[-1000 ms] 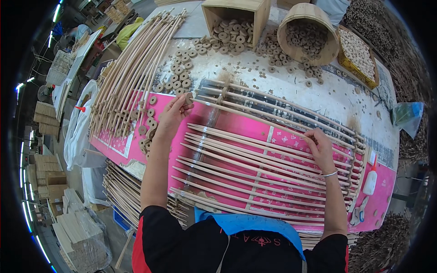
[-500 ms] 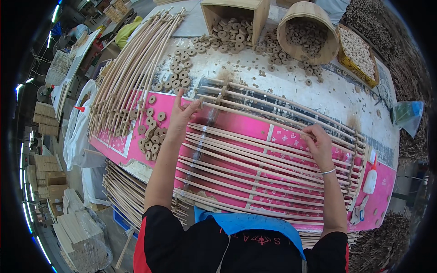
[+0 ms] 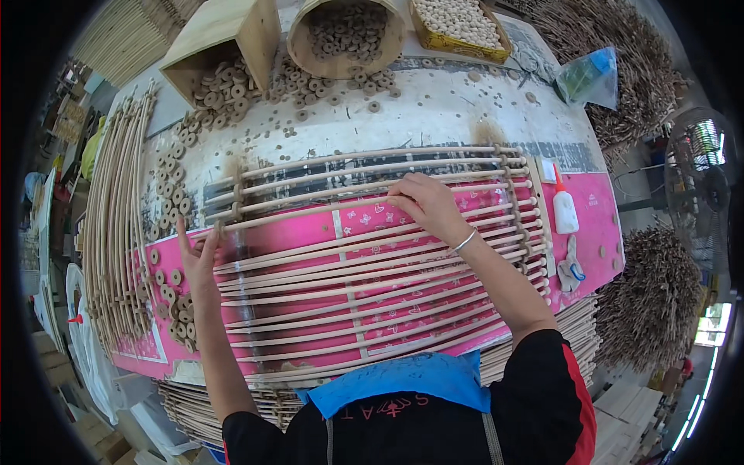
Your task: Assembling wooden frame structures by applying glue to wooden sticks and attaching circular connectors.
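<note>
A row of long pale wooden rods (image 3: 310, 273) lies side by side across the pink sheet, with small brown rings on them near both ends. My right hand (image 3: 430, 205) pinches one rod (image 3: 310, 212) near its middle, thumb and fingertips together. At that rod's left end is my left hand (image 3: 200, 260), index finger and thumb spread apart, the thumb touching or very near a ring (image 3: 218, 230). Loose brown wooden rings (image 3: 184, 316) lie just left of my left wrist. The contact at the left thumb is too small to make out.
A wooden box (image 3: 267, 46) and a round wooden tub (image 3: 301, 50) spill rings at the back. A yellow crate (image 3: 461, 48) holds pale beads. Bundled rods (image 3: 116, 225) lie left. On the right are a glue bottle (image 3: 565, 209), scissors (image 3: 572, 273) and a fan (image 3: 697, 155).
The view has turned, so the table sits further left and a fan shows at right. My right hand still pinches a rod; my left hand stays by its left end.
</note>
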A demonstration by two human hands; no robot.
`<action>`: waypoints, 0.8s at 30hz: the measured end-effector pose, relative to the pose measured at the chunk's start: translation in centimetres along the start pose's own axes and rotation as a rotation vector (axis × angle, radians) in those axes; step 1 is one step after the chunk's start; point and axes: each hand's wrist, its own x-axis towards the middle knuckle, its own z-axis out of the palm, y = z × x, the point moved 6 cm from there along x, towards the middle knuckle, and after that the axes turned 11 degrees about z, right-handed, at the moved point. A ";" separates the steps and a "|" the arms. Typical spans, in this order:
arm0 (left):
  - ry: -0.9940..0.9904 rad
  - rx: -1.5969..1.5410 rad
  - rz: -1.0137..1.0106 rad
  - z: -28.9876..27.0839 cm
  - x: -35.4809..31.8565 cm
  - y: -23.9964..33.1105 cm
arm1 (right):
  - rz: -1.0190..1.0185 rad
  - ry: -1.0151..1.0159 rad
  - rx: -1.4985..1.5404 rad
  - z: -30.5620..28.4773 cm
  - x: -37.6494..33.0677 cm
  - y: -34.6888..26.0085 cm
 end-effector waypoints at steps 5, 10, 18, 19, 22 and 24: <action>-0.050 0.076 -0.011 -1.1 -1.1 0.7 | -0.033 -0.004 0.068 1.3 0.3 0.2; -0.064 0.404 0.360 -1.2 -0.8 1.6 | 0.062 -0.094 0.034 0.5 0.1 1.6; -0.267 0.958 0.706 1.7 -1.8 4.8 | 0.129 -0.134 0.135 0.8 0.0 1.0; -0.295 0.970 0.722 1.9 -1.7 4.5 | 0.129 -0.135 0.135 1.0 -0.1 0.9; -0.288 0.935 0.686 2.0 -1.5 3.9 | 0.231 -0.146 0.281 1.3 -0.3 1.6; -0.303 0.925 0.691 2.5 -1.5 3.8 | 0.097 -0.117 0.119 0.9 -0.1 1.1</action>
